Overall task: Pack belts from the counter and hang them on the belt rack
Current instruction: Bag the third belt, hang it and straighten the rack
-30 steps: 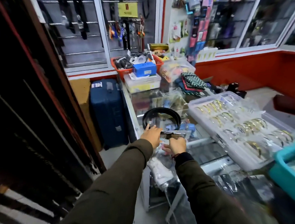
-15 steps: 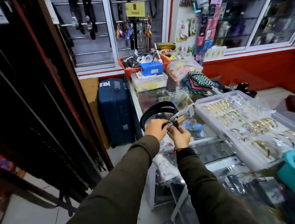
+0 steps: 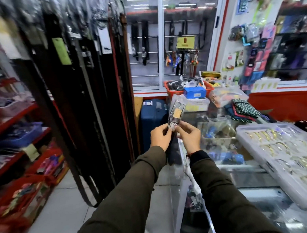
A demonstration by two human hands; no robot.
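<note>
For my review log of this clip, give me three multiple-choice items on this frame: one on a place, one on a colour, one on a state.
1. Where do the hanging belts stand relative to the hands?
A. to their left
B. to their right
C. behind the person

2. What colour is the suitcase beside the counter?
A. red
B. blue
C. white

3. How is the packed belt held?
A. lying on the counter
B. by the left hand and right hand together
C. by one hand

Key: 1 A, the dark rack fills the left side. 2 B, its shell is blue. 3 B, both hands pinch its lower end.
</note>
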